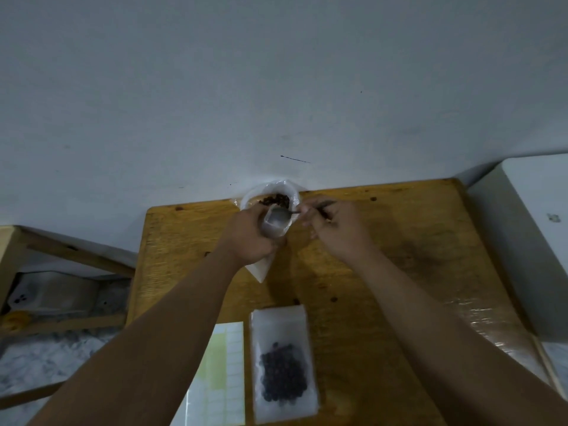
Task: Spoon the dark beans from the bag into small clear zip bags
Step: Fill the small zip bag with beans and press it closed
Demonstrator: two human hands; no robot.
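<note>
Left hand [250, 238] gripping small zip bag [275, 224], right hand [335, 229] pinching spoon [284, 212] at its mouth

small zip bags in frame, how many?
2. An open zip bag in the left hand, by the bean bag; a filled zip bag flat on the table beside the label sheet. Others may be hidden.

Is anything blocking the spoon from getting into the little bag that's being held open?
Nothing visible. The left hand grips the small zip bag with its mouth open, and the right hand holds the spoon with its bowl at that mouth.
</note>
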